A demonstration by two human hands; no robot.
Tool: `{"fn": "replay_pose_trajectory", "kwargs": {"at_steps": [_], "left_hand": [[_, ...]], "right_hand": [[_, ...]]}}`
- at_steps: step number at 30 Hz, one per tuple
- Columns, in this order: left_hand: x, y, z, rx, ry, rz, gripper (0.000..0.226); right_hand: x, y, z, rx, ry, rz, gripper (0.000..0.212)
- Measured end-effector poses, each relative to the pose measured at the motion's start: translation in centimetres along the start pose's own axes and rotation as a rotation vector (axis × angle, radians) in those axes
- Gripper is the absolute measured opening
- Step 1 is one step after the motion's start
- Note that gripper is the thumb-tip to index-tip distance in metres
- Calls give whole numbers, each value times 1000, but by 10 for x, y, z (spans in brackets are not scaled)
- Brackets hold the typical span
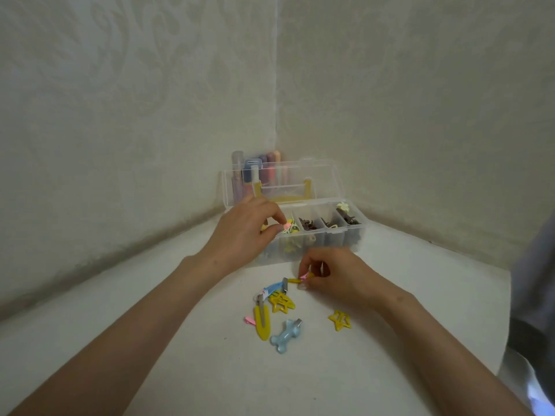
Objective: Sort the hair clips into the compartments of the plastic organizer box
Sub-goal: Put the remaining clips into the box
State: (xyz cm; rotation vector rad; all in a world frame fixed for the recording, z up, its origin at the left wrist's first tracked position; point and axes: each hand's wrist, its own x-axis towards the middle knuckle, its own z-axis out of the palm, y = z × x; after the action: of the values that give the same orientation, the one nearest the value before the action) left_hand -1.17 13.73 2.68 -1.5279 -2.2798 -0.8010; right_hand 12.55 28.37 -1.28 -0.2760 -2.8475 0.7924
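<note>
Now our left hand [249, 229] pinches a pale clip [289, 229] over the organizer box [330, 240], hiding its left compartments; our right hand [333, 271] pinches a yellow clip [295, 280] just in front of it. Nearer us lie a blue bone clip [286, 336] and a yellow star clip [340, 319]; pens [261, 166] stand behind the lid [315, 181].

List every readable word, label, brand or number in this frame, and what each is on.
No text can be read.
Tubes behind the organizer box: any labels are blurred and not legible.
Blue and white clip: it has small red marks, too small to read.
</note>
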Motion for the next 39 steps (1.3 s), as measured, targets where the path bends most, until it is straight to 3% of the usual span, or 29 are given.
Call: {"fn": "replay_pose_trajectory", "kwargs": {"at_steps": [8,16,27,33,39], "left_hand": [[-5,15,4,-64,-109,102,6],[-5,22,3,14,-329,78,12],[0,14,0,-311,-227,-92,14],[1,12,-6,-325,-186,-135,12],[8,-13,-33,-161,26,-290,16]], "right_hand": [[-8,-2,8,-28,129,-77,6],[-7,-1,7,335,255,-77,4],[-7,-10,-3,712,297,-95,9],[-6,0,5,462,315,-42,6],[-5,3,6,364,314,-41,8]]}}
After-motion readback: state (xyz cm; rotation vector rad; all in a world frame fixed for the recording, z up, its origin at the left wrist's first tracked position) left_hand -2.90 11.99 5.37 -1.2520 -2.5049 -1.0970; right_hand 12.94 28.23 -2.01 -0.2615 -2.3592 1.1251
